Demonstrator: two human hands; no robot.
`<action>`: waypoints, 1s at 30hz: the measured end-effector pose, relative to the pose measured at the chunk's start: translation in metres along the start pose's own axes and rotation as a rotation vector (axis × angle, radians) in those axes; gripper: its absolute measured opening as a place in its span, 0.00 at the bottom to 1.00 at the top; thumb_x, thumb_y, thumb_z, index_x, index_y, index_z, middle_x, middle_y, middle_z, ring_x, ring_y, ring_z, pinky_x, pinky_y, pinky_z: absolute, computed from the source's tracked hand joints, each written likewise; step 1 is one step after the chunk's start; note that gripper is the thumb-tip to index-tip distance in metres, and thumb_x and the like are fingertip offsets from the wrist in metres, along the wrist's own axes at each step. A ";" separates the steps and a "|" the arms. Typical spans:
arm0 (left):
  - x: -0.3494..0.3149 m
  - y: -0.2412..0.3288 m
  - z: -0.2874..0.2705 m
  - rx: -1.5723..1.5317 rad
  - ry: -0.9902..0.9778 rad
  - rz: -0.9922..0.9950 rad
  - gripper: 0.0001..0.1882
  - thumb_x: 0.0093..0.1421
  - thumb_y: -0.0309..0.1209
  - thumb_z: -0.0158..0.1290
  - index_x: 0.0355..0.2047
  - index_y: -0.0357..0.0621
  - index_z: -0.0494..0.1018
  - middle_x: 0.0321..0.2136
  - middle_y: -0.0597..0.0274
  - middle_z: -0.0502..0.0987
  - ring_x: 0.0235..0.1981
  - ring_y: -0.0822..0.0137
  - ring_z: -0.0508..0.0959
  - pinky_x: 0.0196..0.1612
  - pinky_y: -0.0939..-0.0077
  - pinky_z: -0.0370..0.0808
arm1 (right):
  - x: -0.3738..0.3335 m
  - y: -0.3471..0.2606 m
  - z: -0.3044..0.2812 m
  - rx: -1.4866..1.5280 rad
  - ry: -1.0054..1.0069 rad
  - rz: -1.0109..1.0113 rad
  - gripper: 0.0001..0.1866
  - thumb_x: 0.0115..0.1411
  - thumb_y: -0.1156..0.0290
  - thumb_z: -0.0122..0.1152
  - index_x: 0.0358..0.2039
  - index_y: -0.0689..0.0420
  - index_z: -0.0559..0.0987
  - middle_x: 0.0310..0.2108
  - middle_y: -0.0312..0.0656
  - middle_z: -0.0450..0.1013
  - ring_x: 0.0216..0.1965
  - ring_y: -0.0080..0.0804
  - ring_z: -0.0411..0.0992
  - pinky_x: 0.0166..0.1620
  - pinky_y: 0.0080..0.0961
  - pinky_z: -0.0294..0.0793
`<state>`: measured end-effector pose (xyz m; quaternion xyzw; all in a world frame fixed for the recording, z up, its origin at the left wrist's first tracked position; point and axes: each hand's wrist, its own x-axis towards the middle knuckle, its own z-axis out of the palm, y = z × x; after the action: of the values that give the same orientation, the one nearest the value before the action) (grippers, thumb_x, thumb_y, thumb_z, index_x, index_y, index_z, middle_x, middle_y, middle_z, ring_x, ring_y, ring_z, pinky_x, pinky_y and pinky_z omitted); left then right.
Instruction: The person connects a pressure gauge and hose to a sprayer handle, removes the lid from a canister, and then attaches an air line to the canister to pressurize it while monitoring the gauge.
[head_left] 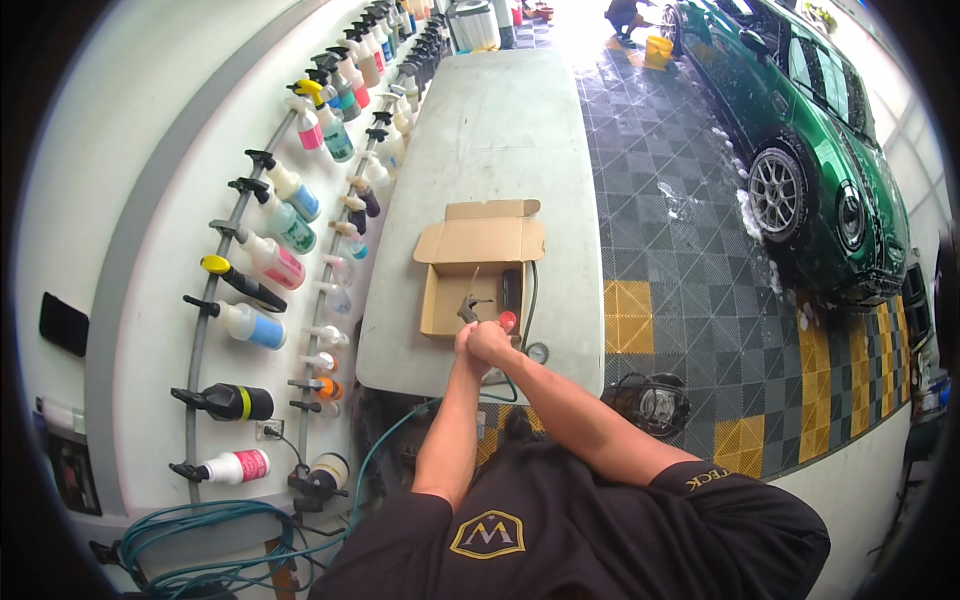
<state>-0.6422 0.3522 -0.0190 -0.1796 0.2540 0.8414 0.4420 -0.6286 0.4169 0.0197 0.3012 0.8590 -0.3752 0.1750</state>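
Above a white folding table [480,130], my left hand [464,341] and my right hand [491,343] are closed together. A grey air blow gun [468,309] with a thin nozzle and a lever sticks up from my left hand. My right hand presses against it, its grip hidden by its own fingers. A round red piece [507,321] shows at my right hand. A teal air hose [400,424] runs from below my hands off the table's near edge. Behind them lies an opened cardboard box [436,302] with a black cylindrical part [512,290] inside.
Right of the box are a black hose [533,300] and a round gauge [538,352]. Spray bottles [270,258] hang on wall rails at left. A coiled hose [200,545] lies below. A soapy green car [830,160], a yellow bucket [658,52] and a crouching person [625,17] are at right.
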 end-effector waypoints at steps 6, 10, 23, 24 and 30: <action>-0.003 0.004 -0.014 0.075 -0.017 0.006 0.25 0.71 0.44 0.35 0.41 0.34 0.73 0.43 0.43 0.79 0.47 0.45 0.79 0.56 0.48 0.74 | -0.003 0.003 0.011 0.156 0.095 -0.024 0.22 0.69 0.58 0.46 0.44 0.60 0.84 0.47 0.49 0.79 0.55 0.43 0.75 0.56 0.55 0.72; 0.009 0.029 -0.030 0.036 -0.053 0.126 0.22 0.73 0.44 0.37 0.33 0.39 0.70 0.40 0.46 0.79 0.48 0.43 0.78 0.59 0.41 0.72 | -0.026 0.016 -0.027 0.403 -0.266 -0.093 0.25 0.69 0.60 0.42 0.38 0.67 0.82 0.37 0.53 0.81 0.44 0.60 0.78 0.54 0.50 0.75; 0.022 -0.008 -0.025 0.069 0.059 -0.059 0.32 0.70 0.47 0.31 0.48 0.26 0.70 0.46 0.37 0.79 0.45 0.44 0.79 0.53 0.52 0.76 | -0.010 0.016 0.000 0.315 -0.021 0.066 0.24 0.63 0.60 0.45 0.42 0.65 0.84 0.47 0.59 0.79 0.52 0.51 0.78 0.55 0.40 0.75; 0.027 -0.011 -0.027 0.093 0.094 -0.052 0.31 0.70 0.47 0.31 0.48 0.26 0.70 0.44 0.38 0.80 0.44 0.46 0.80 0.51 0.55 0.77 | -0.022 0.016 -0.008 0.292 -0.021 0.079 0.24 0.63 0.60 0.45 0.43 0.65 0.84 0.47 0.59 0.79 0.52 0.51 0.78 0.56 0.40 0.75; 0.037 -0.011 -0.032 0.130 0.144 -0.076 0.31 0.66 0.46 0.33 0.41 0.25 0.72 0.37 0.38 0.81 0.38 0.47 0.81 0.47 0.57 0.79 | -0.028 0.009 -0.015 0.362 -0.004 0.073 0.26 0.64 0.59 0.44 0.44 0.66 0.84 0.47 0.60 0.79 0.53 0.50 0.78 0.56 0.39 0.74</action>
<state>-0.6504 0.3629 -0.0679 -0.2197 0.3323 0.7907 0.4649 -0.6028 0.4220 0.0400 0.3581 0.7655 -0.5177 0.1332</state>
